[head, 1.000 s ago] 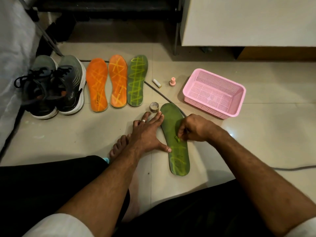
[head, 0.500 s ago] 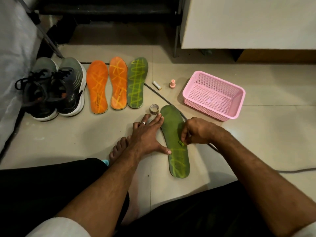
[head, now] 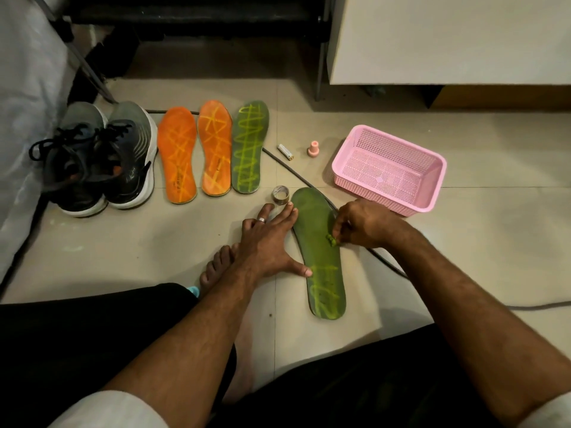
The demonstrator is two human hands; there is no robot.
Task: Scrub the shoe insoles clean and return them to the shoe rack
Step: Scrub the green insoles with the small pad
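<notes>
A green insole (head: 318, 242) with yellow-green scribbles on its heel lies on the tiled floor in front of me. My left hand (head: 265, 242) rests flat beside it, thumb and fingertips touching its left edge. My right hand (head: 361, 223) pinches a small green lump (head: 331, 240) against the insole's right side. Three more insoles lie in a row farther back: two orange ones (head: 177, 154) (head: 215, 148) and a green one (head: 250, 146), all with yellow marks. The dark shoe rack (head: 197, 13) stands at the back.
A pair of grey sneakers (head: 102, 156) sits at the left. A pink plastic basket (head: 392, 171) stands at the right. A tape roll (head: 280, 194), a small battery (head: 285, 151), a pink cap (head: 313, 148) and a dark cable (head: 290, 169) lie on the floor. My bare foot (head: 216, 264) is under my left wrist.
My right hand has slid up the insole toward its toe with the green lump. The scribbles on the middle of the insole are gone. My left hand has stayed put.
</notes>
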